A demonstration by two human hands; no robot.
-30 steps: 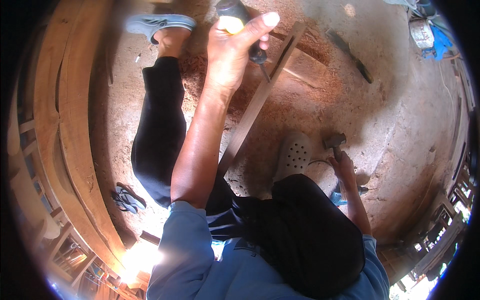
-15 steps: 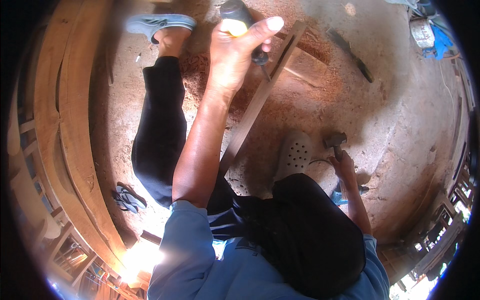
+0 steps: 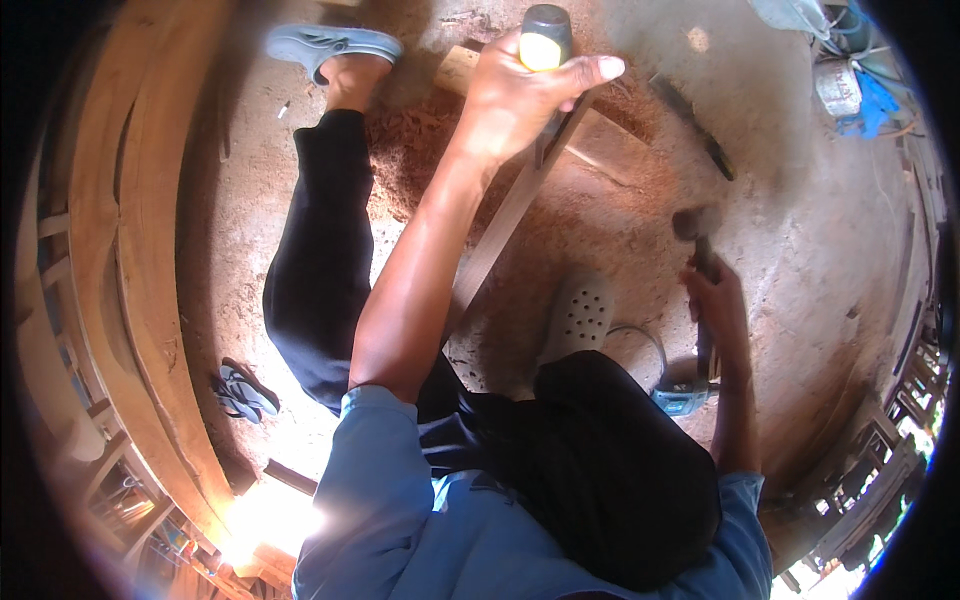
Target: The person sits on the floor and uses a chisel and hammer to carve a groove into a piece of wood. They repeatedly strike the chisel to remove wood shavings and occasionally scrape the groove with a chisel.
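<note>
Gripping black-and-yellow handle [image 3: 546, 38] in left hand [image 3: 512, 102], 12 o'clock, over wood strip [image 3: 508, 213]; grasping hammer [image 3: 704, 254] in right hand [image 3: 722, 297], 3 o'clock, pointing head toward 12.

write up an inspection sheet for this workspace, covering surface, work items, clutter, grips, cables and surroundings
Surface: rough brownish concrete floor, strewn with reddish-brown wood shavings
Work items: long brown wooden bar, overlapping a pale flat wooden board in view
Clutter: dark elongated tool, pair of dark grey sandals and teal power tool on the floor
Grips: left hand closed around a black-and-yellow tool handle; right hand closed around a dark-headed hammer
Cables: thin dark cord curving beside a grey perforated clog; ends unclear
Surroundings: thick brown timber beams at left; whitish container with blue cloth at upper right
</note>
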